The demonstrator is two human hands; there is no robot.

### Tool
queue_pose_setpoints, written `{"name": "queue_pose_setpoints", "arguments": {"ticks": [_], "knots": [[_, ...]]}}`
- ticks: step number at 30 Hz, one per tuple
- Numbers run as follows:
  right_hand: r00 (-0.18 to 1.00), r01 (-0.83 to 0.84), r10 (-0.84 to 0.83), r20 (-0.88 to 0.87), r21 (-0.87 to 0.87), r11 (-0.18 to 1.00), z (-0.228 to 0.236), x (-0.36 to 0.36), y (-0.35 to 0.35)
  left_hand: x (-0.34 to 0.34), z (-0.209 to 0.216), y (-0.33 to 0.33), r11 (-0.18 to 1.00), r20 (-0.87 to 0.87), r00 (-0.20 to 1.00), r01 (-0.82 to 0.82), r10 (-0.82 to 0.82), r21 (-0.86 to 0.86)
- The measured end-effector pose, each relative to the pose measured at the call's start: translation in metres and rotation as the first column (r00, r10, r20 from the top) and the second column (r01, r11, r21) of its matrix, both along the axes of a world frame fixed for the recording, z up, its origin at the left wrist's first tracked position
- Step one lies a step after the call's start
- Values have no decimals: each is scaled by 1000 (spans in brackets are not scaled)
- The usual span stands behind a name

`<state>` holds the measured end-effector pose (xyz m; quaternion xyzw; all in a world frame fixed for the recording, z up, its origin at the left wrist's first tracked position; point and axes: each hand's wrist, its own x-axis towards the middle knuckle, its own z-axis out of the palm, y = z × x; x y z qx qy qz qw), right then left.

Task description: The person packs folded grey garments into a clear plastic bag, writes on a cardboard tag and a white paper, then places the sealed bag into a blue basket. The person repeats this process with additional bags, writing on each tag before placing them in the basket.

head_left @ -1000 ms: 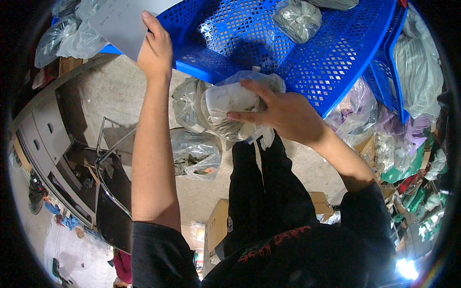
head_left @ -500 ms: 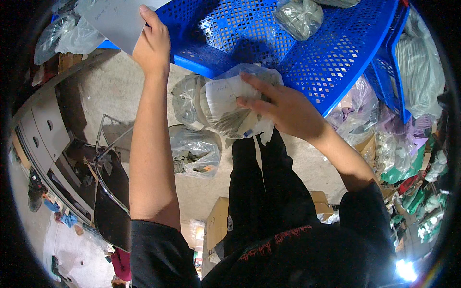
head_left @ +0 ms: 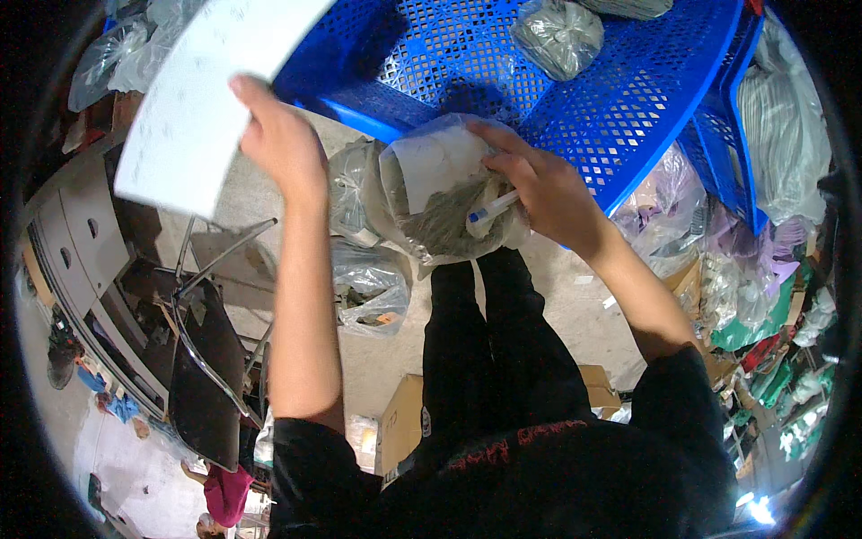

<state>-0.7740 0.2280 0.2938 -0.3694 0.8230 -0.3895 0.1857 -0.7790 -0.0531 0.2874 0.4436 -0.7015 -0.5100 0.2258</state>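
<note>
My left hand point(head_left: 283, 144) pinches the edge of a large white sheet point(head_left: 193, 103) with faint writing, held up at the far left. My right hand point(head_left: 548, 184) grips the upper right of a clear plastic bag point(head_left: 422, 238) filled with grey-green material, its fingers curled at the top. Inside or against the bag is a white paper slip point(head_left: 437, 166). A pen with a blue cap point(head_left: 489, 212) sticks out from under my right hand, across the bag. The bag is in front of my legs, beside the near rim of a blue perforated plastic basket point(head_left: 593, 135).
A tied bag point(head_left: 558, 40) lies in the basket. More clear bags point(head_left: 368, 287) sit on the floor below. A metal-framed chair point(head_left: 206, 359) and grey drawers point(head_left: 85, 225) stand left. Purple-filled bags point(head_left: 660, 207) are piled right. Another person in a red top point(head_left: 227, 494) is at lower left.
My left hand has come down and nearer with the sheet, which now tilts and shows more of its face. The right hand has shifted slightly right on the bag, and more of the pen shows.
</note>
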Motion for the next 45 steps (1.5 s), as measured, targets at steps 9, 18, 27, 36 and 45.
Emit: {"name": "queue_pose_setpoints", "arguments": {"ticks": [9, 18, 27, 36, 45], "knots": [[984, -24, 28, -175, 25, 999, 1, 11, 4, 83, 11, 82, 819, -76, 997, 53, -12, 571], [992, -74, 70, -106, -33, 997, 15, 13, 6, 77, 8, 91, 858, -67, 996, 90, -66, 506], [945, 248, -263, -193, -99, 964, 57, -13, 12, 85, -2, 91, 895, -19, 998, 68, -66, 440], [573, 757, -308, 760, -345, 555, 36, -22, -32, 96, -20, 86, 860, -114, 986, -43, 117, 509], [598, 797, -531, 601, -377, 472, -13, -48, -81, 106, -22, 89, 748, -226, 929, -74, 292, 660]]}}
